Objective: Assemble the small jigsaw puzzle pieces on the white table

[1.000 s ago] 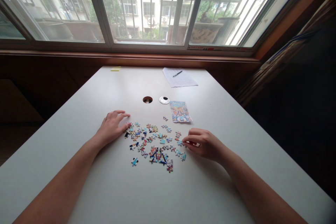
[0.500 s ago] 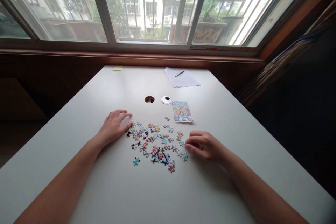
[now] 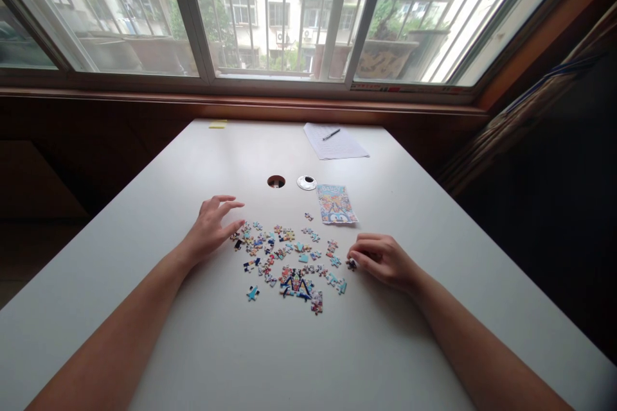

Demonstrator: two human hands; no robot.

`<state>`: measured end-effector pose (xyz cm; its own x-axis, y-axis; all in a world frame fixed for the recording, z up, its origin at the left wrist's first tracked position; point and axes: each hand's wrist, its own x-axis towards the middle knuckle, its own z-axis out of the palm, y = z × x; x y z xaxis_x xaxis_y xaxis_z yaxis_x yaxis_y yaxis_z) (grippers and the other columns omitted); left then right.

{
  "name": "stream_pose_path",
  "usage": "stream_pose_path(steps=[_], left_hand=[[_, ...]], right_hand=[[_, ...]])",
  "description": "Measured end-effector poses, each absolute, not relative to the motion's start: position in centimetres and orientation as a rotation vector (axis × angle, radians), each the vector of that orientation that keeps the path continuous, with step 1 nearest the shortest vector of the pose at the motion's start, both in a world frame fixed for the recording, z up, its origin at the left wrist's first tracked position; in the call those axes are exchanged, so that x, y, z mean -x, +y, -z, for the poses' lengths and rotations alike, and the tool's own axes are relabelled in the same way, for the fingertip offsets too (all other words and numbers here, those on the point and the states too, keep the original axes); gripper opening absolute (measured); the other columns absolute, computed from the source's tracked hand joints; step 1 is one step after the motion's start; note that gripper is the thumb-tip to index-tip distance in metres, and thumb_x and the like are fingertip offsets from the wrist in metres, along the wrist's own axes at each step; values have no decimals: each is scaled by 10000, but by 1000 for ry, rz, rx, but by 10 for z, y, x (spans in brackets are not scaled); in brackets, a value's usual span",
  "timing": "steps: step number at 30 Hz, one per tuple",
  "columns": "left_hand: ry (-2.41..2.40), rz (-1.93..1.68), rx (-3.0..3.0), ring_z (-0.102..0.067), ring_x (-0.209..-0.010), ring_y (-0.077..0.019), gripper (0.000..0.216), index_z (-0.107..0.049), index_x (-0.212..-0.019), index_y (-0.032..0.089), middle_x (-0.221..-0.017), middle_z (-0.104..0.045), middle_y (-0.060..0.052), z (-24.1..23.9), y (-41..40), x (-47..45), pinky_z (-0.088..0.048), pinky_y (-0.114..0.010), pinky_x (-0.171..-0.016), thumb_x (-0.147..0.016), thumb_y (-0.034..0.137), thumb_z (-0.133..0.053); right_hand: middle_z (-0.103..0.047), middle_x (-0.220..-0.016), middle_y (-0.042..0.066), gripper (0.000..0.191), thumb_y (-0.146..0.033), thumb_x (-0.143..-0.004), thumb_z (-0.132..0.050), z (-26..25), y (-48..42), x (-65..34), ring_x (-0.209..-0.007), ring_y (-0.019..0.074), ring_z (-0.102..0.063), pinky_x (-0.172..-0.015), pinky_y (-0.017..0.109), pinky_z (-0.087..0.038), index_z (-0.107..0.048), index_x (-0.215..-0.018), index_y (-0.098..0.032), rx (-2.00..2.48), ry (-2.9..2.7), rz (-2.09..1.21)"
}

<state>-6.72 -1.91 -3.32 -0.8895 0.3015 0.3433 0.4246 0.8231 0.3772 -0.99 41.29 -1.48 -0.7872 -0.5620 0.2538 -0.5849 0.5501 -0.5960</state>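
Loose jigsaw pieces (image 3: 258, 243) lie scattered across the middle of the white table. Below them is a joined section (image 3: 296, 285) with a dark blue and white pattern. My left hand (image 3: 212, 225) hovers at the left edge of the scatter, fingers spread and holding nothing. On the right, my right hand (image 3: 383, 258) has its fingers curled together, with a small dark puzzle piece (image 3: 351, 264) at the thumb and fingertips. A blue puzzle piece (image 3: 252, 293) lies apart at the lower left. The picture sheet (image 3: 336, 204) shows a colourful penguin-like figure.
Behind the pieces are a round cable hole (image 3: 276, 182) and its silver cover (image 3: 307, 183). White paper (image 3: 335, 142) with a pen (image 3: 331, 134) on it lies near the far edge, with a yellow strip (image 3: 218, 124) at far left. A barred window stands beyond.
My right hand has shifted slightly right and up, and a dark puzzle piece now shows at its fingertips. My left fingers have lifted a little and opened wider. The view has shifted slightly.
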Motion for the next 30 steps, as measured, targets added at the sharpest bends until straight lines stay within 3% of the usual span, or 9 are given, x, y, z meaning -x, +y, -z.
stream_pose_path(steps=[5, 7, 10, 18, 30], left_hand=[[-2672, 715, 672, -533, -1001, -242, 198, -720, -928, 240, -1019, -612, -57, 11, -16, 61, -456, -405, -924, -938, 399, -603], [-2721, 801, 833, -555, -885, -201, 188, -711, -915, 222, -924, -617, -48, 1, -15, 57, -481, -330, -783, -952, 357, -584], [-2780, 877, 1056, -574, -818, -163, 153, -705, -937, 214, -909, -627, -44, -10, -14, 50, -473, -274, -709, -954, 278, -568], [-2883, 830, 1358, -586, -815, -145, 154, -707, -957, 237, -913, -645, -26, -23, 4, 31, -438, -243, -688, -917, 158, -582], [-2775, 800, 1573, -542, -869, -175, 169, -705, -1023, 261, -900, -603, -28, -15, 34, 15, -434, -277, -778, -895, 164, -653]], right_hand=[[-632, -722, 42, 286, -298, -974, -529, 15, 418, 12, -588, 122, -504, -542, 255, -369, -746, -840, -169, -930, -2735, -1096], [-630, -725, 41, 278, -297, -970, -535, 16, 418, 12, -592, 121, -507, -545, 254, -368, -746, -842, -169, -916, -2745, -1109], [-633, -728, 42, 269, -295, -963, -542, 16, 418, 12, -593, 123, -508, -547, 255, -367, -747, -841, -172, -906, -2749, -1119], [-637, -733, 40, 248, -276, -953, -546, 17, 418, 13, -597, 126, -508, -551, 258, -363, -747, -846, -178, -894, -2751, -1117], [-638, -727, 41, 245, -267, -950, -552, 17, 417, 13, -601, 126, -520, -554, 256, -370, -750, -838, -176, -907, -2741, -1116]])
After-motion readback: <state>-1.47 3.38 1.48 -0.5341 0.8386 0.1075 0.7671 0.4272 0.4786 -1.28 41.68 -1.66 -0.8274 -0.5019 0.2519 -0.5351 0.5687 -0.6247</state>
